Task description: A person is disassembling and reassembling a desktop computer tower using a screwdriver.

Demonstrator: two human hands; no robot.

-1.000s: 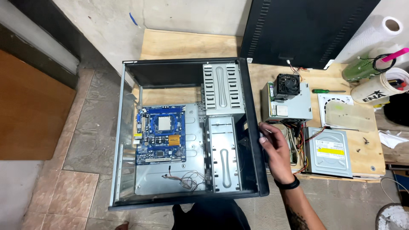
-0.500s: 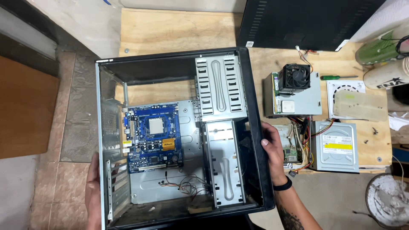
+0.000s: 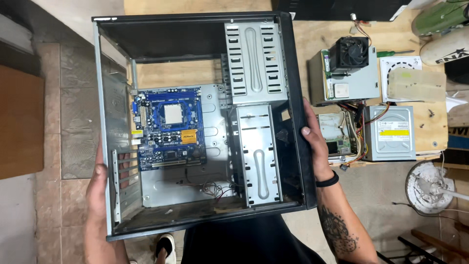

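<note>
An open black computer case (image 3: 293,98) fills the middle of the head view, its side panel off. Inside lie a blue motherboard (image 3: 168,128), grey metal drive cages (image 3: 254,63) and loose thin wires (image 3: 207,188). My left hand (image 3: 97,183) grips the case's left rear wall by the slot openings. My right hand (image 3: 312,139) clasps the black front edge on the right, thumb inside the case. A black band sits on my right wrist. The case is held off the ground between both hands.
A wooden table (image 3: 435,127) at the right carries a power supply with a black cooler fan (image 3: 349,51) on it, a silver optical drive (image 3: 391,133), a small circuit board with cables (image 3: 337,137) and a green screwdriver (image 3: 395,52). Tiled floor lies at left. A white round object (image 3: 430,188) sits lower right.
My left hand came up and took the case's left wall. The case has risen closer to the camera and now looks much bigger; my right hand shifted onto its front edge.
</note>
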